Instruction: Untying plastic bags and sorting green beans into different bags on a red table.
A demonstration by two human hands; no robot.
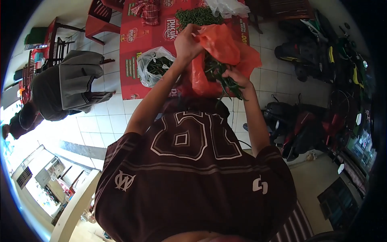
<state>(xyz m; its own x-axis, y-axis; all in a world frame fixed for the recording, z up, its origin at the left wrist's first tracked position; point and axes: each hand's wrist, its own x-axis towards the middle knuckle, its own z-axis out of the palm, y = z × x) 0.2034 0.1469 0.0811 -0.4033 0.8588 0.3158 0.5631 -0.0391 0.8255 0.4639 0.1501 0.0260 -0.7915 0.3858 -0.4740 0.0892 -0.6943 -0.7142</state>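
My left hand (188,45) is closed on the upper edge of an orange plastic bag (219,38) and holds it up. My right hand (238,78) grips a bunch of green chillies (229,85) at the bag's near side, some hanging down past my fingers. More dark green pieces show inside the bag's mouth, partly hidden by its folds. Left of my left forearm sits a clear plastic bag (146,71) with green chillies inside. Beyond my hands lies a loose heap of small green chillies (195,17).
Everything lies on a table with a red printed cover (130,48). A white plastic bag (229,7) and a red checked cloth (149,12) are at its far side. Red chairs (98,23) stand left, parked motorbikes (308,125) right. A person (48,94) is at the left.
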